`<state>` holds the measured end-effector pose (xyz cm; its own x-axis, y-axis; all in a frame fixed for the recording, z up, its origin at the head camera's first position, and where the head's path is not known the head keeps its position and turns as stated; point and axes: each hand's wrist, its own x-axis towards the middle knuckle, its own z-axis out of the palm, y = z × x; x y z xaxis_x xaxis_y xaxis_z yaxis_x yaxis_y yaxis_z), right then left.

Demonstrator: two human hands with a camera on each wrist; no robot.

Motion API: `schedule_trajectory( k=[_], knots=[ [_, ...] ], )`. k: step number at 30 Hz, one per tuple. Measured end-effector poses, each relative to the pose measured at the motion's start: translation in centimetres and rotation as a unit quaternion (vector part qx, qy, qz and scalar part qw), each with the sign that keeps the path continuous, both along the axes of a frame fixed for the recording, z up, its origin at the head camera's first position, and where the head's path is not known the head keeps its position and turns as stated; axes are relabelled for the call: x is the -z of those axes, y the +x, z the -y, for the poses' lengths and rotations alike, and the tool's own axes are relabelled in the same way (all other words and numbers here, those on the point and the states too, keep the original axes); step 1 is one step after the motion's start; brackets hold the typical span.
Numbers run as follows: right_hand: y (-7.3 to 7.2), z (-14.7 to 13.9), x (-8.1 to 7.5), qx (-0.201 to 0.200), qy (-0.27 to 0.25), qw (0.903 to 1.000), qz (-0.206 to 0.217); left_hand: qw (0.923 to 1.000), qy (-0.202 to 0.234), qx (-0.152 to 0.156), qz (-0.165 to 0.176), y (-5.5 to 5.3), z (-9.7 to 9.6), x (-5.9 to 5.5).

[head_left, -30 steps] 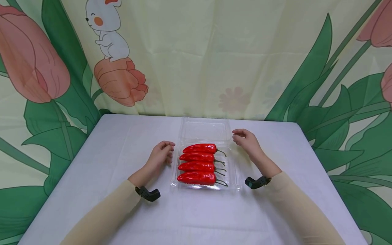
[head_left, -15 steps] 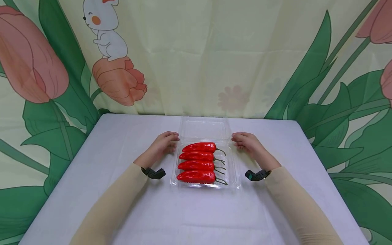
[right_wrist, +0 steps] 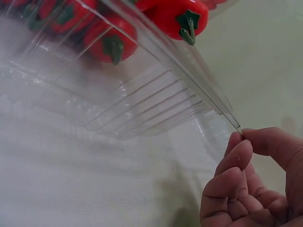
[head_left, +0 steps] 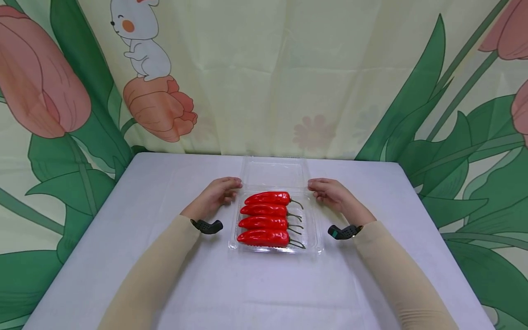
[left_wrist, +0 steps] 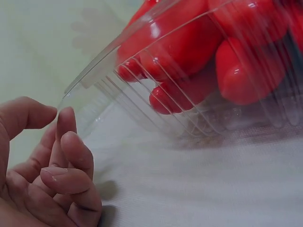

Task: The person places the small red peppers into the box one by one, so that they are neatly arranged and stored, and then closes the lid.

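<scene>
A clear plastic clamshell box point(head_left: 311, 229) lies on the table with its lid point(head_left: 274, 173) folded back, away from me. Several glossy red chili peppers point(head_left: 265, 223) fill the base in a row, their green stems toward the right; the left wrist view shows more beneath the top ones. My left hand point(head_left: 216, 195) pinches the lid's left edge close to the hinge, between thumb and forefinger. On the opposite side, my right hand point(head_left: 334, 192) pinches the lid's right edge the same way. In both wrist views, the other fingers are loosely curled below the rim.
A white cloth covers the table point(head_left: 268, 288). Behind its far edge hangs a pale curtain point(head_left: 247, 91) printed with tulips, leaves and a rabbit. Each wrist carries a small black camera point(head_left: 208, 227).
My left hand has moved forward and right to the lid's left edge. My right hand has shifted slightly left and nearer me, onto the right edge. The peppers stay put.
</scene>
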<state>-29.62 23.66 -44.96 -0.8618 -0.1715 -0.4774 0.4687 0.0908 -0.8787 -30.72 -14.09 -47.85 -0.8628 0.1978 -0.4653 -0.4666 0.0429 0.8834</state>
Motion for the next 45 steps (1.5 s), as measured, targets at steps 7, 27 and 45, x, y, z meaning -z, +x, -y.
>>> schedule_trajectory(
  k=[7, 27, 45],
  knots=[
    [0.1, -0.2, -0.6, -0.003, -0.004, 1.0000, 0.004, 0.9998, 0.016, -0.009, 0.001, 0.1, 0.0, -0.1],
    [-0.2, 0.5, -1.9, 0.010, 0.050, 0.9919, -0.116, 0.9953, -0.003, -0.023, -0.094, -0.7, -0.7, -0.9],
    [-0.2, 0.5, -1.0, 0.058, 0.068, 0.9816, -0.169, 0.9813, -0.035, -0.091, -0.166, -0.2, -1.1, -0.1]
  ],
)
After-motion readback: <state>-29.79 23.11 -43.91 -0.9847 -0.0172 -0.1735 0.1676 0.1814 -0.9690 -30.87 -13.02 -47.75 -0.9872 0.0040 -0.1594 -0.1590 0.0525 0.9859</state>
